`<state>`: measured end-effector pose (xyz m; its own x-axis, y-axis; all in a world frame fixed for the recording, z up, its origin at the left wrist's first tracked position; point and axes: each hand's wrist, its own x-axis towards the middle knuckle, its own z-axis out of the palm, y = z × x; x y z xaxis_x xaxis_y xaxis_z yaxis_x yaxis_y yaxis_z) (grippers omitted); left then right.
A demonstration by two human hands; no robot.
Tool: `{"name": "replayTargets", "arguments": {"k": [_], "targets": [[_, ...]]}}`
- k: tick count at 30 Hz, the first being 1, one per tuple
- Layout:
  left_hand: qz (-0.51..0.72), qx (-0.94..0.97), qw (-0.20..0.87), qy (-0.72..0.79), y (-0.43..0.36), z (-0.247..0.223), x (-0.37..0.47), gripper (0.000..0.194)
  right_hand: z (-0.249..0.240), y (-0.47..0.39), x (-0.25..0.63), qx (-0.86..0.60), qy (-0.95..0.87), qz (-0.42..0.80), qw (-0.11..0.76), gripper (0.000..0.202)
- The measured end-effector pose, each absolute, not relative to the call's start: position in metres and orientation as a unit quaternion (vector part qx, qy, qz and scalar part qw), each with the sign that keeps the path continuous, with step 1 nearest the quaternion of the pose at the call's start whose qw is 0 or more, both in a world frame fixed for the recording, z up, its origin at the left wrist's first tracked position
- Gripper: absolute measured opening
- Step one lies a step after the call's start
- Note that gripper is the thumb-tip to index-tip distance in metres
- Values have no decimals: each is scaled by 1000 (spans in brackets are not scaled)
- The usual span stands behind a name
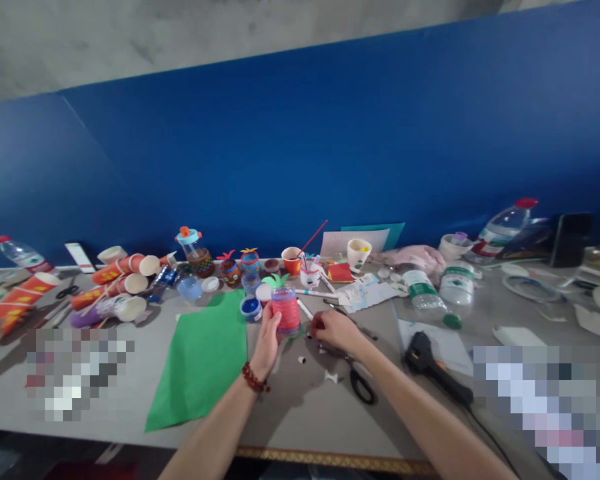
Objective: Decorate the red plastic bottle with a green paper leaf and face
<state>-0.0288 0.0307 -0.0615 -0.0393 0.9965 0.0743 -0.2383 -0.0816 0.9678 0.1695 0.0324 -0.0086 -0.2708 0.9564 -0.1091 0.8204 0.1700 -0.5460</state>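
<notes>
While the left hand (269, 337), its fingers curled round the side, holds the pink jar (285, 311) right of the green sheet (205, 360), the right hand (334, 329) bends its fingers near the scissors (357, 380); whether they pinch anything, I cannot tell.

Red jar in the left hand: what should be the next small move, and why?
Perhaps the right hand, if free, should take the small white-and-black piece lying near it, since the left hand holds the red jar upright.
</notes>
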Motion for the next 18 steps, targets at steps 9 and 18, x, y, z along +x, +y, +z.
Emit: {"name": "replayTargets", "arguments": {"k": [9, 18], "targets": [[557, 461, 542, 429, 23, -51, -25, 54, -21, 37, 168, -603, -740, 283, 94, 14], [510, 593, 452, 428, 35, -57, -29, 64, -8, 29, 184, -594, -743, 269, 147, 16]]}}
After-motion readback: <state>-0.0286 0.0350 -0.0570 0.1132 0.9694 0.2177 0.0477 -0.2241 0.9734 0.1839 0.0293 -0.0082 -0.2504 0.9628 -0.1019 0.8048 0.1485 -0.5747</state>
